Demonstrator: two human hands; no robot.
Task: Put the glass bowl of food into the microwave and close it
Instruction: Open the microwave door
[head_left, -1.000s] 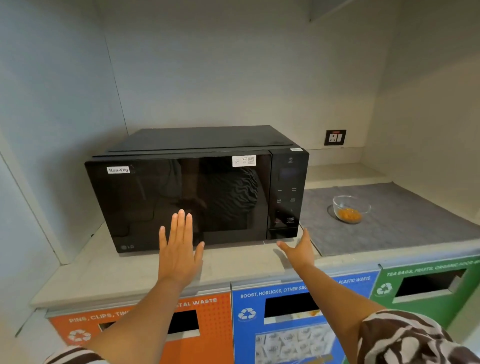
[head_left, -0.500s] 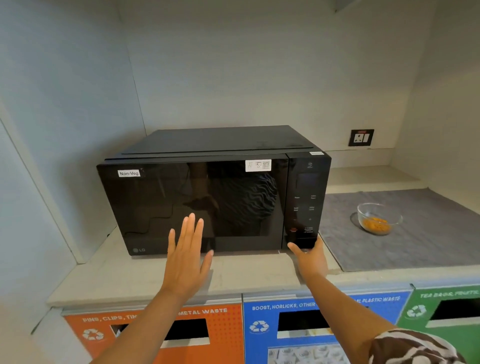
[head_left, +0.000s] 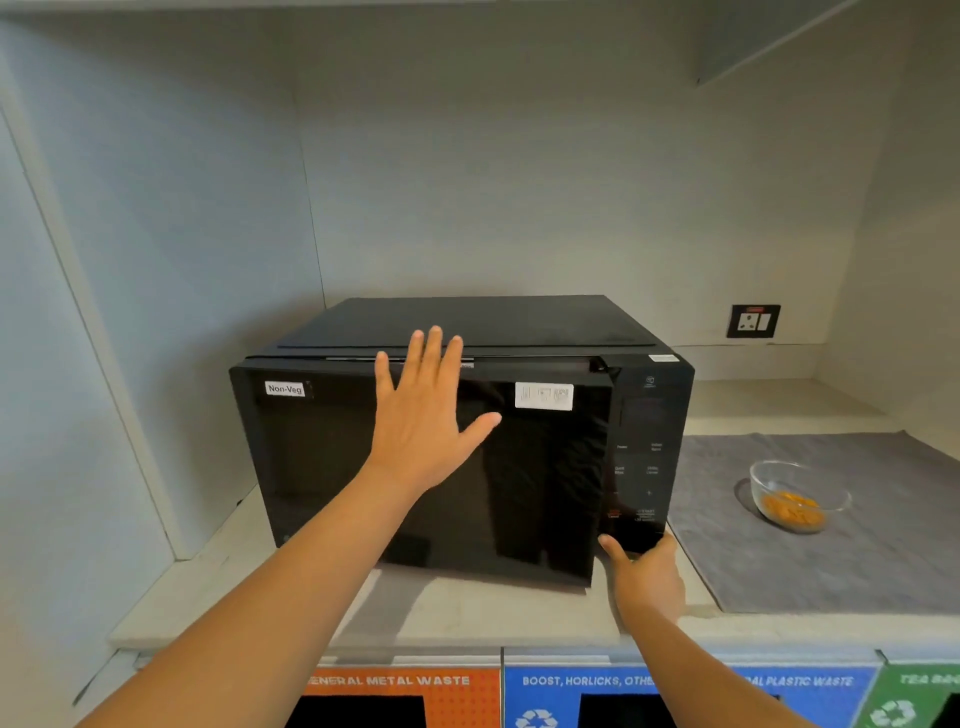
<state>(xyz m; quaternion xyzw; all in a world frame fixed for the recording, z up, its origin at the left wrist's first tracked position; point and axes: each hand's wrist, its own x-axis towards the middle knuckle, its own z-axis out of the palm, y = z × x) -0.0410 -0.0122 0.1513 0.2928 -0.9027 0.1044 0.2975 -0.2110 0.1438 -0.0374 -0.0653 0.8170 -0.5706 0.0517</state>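
Black door (head_left: 426, 467) had popped ajar since half a second earlier; our right hand (head_left: 647, 577), grip unclear, pressed lower centre-right; left hand (head_left: 423, 415) spread wide. Bowl (head_left: 795, 496) untouched, right.

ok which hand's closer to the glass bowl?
Right. The right hand is at the microwave's lower right corner, left of the glass bowl; the left hand is farther left, over the door.

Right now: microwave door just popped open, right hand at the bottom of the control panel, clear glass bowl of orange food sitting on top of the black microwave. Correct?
Not quite. The head view shows the clear glass bowl of orange food sitting on the grey mat to the right of the black microwave, not on top of it. The rest holds: door ajar, right hand at the control panel's bottom.
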